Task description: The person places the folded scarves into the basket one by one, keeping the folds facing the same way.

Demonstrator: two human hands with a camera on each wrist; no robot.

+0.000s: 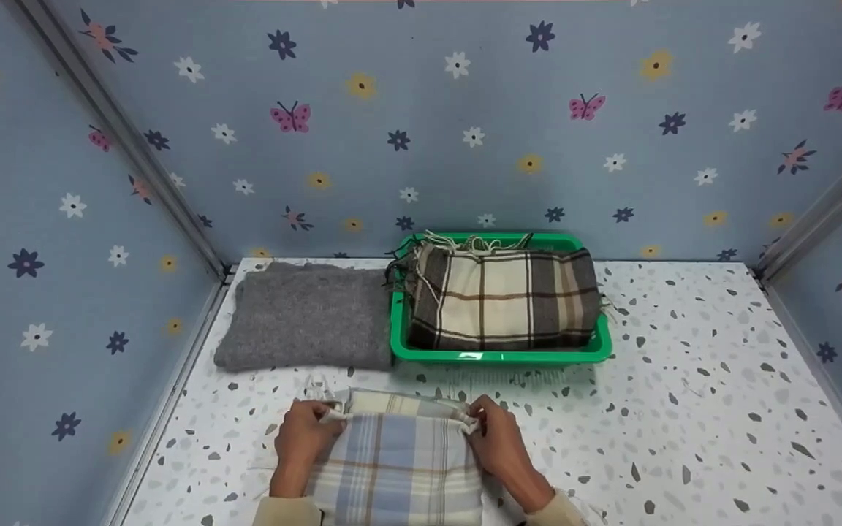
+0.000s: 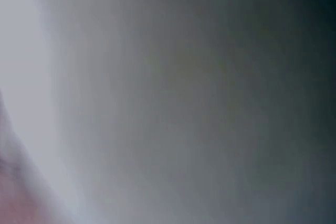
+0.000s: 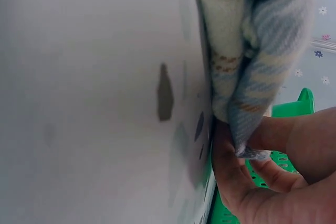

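Folded between both hands lies a blue and cream checked scarf (image 1: 399,460), nearest of everything and flat on the speckled table (image 1: 684,409). Its far edge runs from one hand to the other, fringe spilling out beside the left one. Ahead of the right hand, well apart from it, stands a green basket (image 1: 498,356) with a brown and cream checked scarf (image 1: 501,299) folded inside, tassels hanging over its far rim. Ahead of the left hand, touching the basket's left wall, lies a folded grey scarf (image 1: 304,315). Left hand (image 1: 305,432) grips the blue scarf's far left corner, fingers curled round the edge. Right hand (image 1: 492,435) pinches the far right corner; the right wrist view shows the cloth (image 3: 252,56) caught between thumb and fingers (image 3: 270,174) close above the table, the basket green behind them. From the left wrist comes only a grey blur
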